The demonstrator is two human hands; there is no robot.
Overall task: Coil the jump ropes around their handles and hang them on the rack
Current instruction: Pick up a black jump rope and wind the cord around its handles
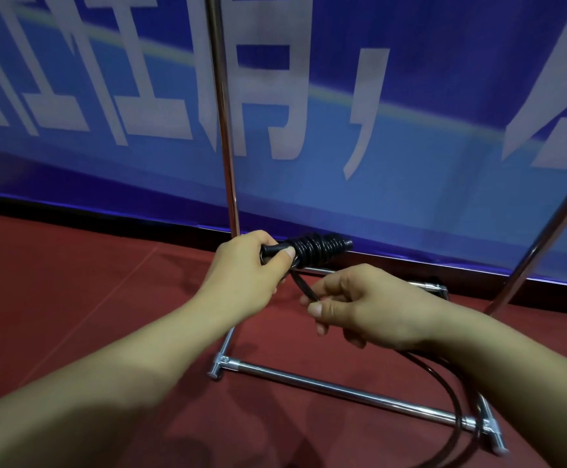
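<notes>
Left hand (251, 265) grips coiled handles (304, 251); right hand (359, 305) pinches rope (304, 288). Banner (410, 204): white characters, unreadable.

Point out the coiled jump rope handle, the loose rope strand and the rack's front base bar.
coiled jump rope handle (312, 251), head view, on the black coils.
loose rope strand (304, 288), head view, between the two hands.
front base bar (343, 388), head view, mid-length of the chrome tube.

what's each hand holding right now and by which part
The left hand grips the jump rope handles at their bare end, beside the coils. The right hand pinches the loose rope just below the coils.
</notes>
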